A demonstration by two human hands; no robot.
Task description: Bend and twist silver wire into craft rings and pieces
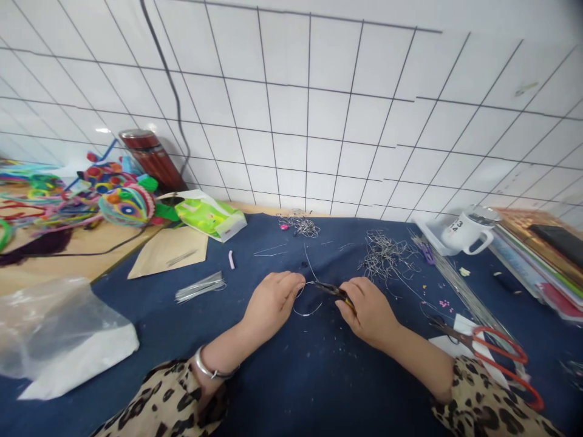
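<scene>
My left hand (272, 303) pinches a thin silvery wire (308, 314), which curves into a loop below the fingertips. A straight end of wire rises from the same spot. In my right hand (370, 312) is a pair of pliers (331, 289) with dark jaws and a yellow-and-black handle. The jaw tips meet the wire just right of my left fingertips. Whether they are clamped tight on it is too small to make out. Both hands are just above the dark blue cloth (291, 382).
Tangled wire pieces (387, 255) lie beyond my right hand. Red-handled scissors (501, 352) rest at the right, near a white mug (471, 230). A bundle of straight wires (200, 286), a green packet (209, 215), a plastic bag (64, 328) and a red flask (152, 159) are leftward. A tiled wall (291, 109) stands behind.
</scene>
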